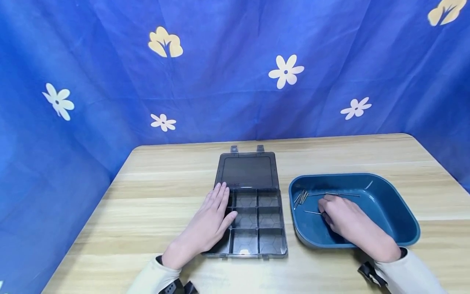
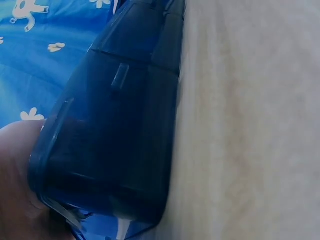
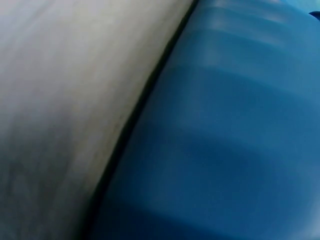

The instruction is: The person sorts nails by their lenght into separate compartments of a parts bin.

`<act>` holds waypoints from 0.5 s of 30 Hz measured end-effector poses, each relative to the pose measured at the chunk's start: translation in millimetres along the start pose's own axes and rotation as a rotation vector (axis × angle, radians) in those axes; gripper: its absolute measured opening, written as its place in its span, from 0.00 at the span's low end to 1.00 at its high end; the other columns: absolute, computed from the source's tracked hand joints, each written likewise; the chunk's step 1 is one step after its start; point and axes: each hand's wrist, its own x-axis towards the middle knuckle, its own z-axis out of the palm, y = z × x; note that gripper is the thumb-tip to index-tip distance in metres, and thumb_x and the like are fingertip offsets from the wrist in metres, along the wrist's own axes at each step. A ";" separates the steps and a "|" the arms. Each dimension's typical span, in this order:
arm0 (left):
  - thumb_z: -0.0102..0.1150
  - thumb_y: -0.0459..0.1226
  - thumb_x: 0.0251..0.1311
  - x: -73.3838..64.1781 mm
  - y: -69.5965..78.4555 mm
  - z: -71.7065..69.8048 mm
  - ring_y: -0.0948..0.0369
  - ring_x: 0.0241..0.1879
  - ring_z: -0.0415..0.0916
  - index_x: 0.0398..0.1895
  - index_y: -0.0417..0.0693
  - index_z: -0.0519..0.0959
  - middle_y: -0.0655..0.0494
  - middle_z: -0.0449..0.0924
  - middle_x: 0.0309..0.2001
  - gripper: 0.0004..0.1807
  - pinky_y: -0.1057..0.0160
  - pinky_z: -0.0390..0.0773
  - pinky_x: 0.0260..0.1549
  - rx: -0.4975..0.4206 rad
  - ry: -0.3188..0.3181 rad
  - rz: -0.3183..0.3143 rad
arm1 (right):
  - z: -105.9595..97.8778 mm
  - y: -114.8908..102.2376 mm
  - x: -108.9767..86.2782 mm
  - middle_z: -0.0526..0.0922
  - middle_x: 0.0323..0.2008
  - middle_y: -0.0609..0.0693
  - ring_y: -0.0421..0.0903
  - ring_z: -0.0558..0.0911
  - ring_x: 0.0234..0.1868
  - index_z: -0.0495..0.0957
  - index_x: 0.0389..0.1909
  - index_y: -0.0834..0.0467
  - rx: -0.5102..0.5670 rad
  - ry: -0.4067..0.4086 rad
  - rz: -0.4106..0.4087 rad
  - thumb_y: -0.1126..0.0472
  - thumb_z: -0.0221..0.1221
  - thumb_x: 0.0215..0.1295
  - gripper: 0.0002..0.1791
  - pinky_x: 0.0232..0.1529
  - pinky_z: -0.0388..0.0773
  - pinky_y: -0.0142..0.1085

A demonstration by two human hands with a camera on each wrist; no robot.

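In the head view my left hand rests on the left side of a dark translucent compartment box, fingers straight and thumb spread over the dividers. The hinged lid lies folded back, away from me. To the right, my right hand reaches down into a blue plastic basin, with its fingers curled. A thin metal rod runs out leftward from those fingers; the fingertips themselves are hidden. The left wrist view shows the box's side wall close up, and the right wrist view the basin's outer wall.
Several short metal pieces lie at the basin's left end, and other thin rods stretch along its far side. Both containers stand on a wood-grain table. A blue flowered curtain hangs behind the table.
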 end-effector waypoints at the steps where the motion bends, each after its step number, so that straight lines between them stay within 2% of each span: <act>1: 0.38 0.49 0.74 0.2 -0.1 0.2 0.44 0.75 0.41 0.72 0.29 0.51 0.35 0.46 0.74 0.36 0.49 0.45 0.72 -0.002 0.003 0.000 | -0.6 -0.3 -0.2 0.67 0.20 0.43 0.41 0.66 0.20 0.67 0.17 0.52 -0.003 -0.006 0.007 0.75 0.63 0.47 0.18 0.18 0.65 0.34; 11: 0.38 0.49 0.74 2.1 -0.5 1.0 0.45 0.75 0.41 0.72 0.30 0.51 0.36 0.45 0.74 0.36 0.49 0.44 0.73 -0.043 0.006 -0.013 | -5.7 1.8 -0.3 0.67 0.21 0.42 0.42 0.66 0.21 0.67 0.18 0.52 0.022 -0.055 0.050 0.70 0.64 0.45 0.15 0.18 0.66 0.36; 15: 0.37 0.50 0.74 1.4 -0.6 0.9 0.45 0.75 0.40 0.72 0.30 0.50 0.36 0.45 0.74 0.36 0.49 0.44 0.73 -0.051 0.002 -0.021 | -9.8 3.2 1.1 0.69 0.22 0.43 0.42 0.68 0.22 0.70 0.20 0.53 0.037 -0.034 0.054 0.69 0.64 0.45 0.12 0.19 0.67 0.36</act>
